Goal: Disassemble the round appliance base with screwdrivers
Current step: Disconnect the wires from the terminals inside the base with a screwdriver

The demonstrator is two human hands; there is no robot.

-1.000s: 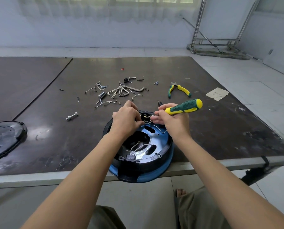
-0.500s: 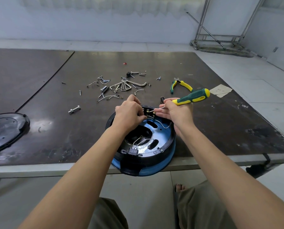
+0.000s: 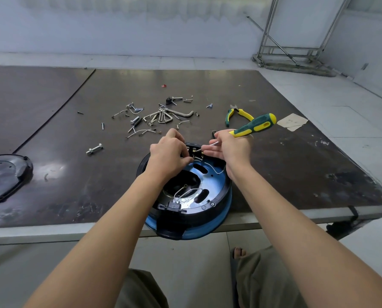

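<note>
The right hand [image 3: 232,150] is clenched round a green-and-yellow-handled screwdriver [image 3: 255,126]. It grips the tool low on the handle, with the handle slanting up and away to the right. The thin metal shaft points down-left, and its tip sits at a small black terminal block [image 3: 195,152] on the far rim of the round blue-and-black appliance base [image 3: 207,174]. The left hand [image 3: 170,154] is just left of that tip. Its fingers curl over the same far rim and its thumb is tucked underneath, so it grasps the base there. The two hands are almost touching above the block.

The base lies open side up directly beneath both wrists, with thin white wires [image 3: 185,193] loose inside it. Its near edge overhangs the front edge of the dark bench [image 3: 74,174].

Beyond the base:
- green-and-yellow pliers [image 3: 236,116] lie to the far right
- a scatter of screws, wire bits and silver hex keys [image 3: 163,116] lies straight behind it
- a pale scrap of paper [image 3: 292,122] lies further right

A single silver bolt [image 3: 94,149] rests to the base's left. Well to the left, at the frame edge, is a round black plastic cover [image 3: 5,174].
</note>
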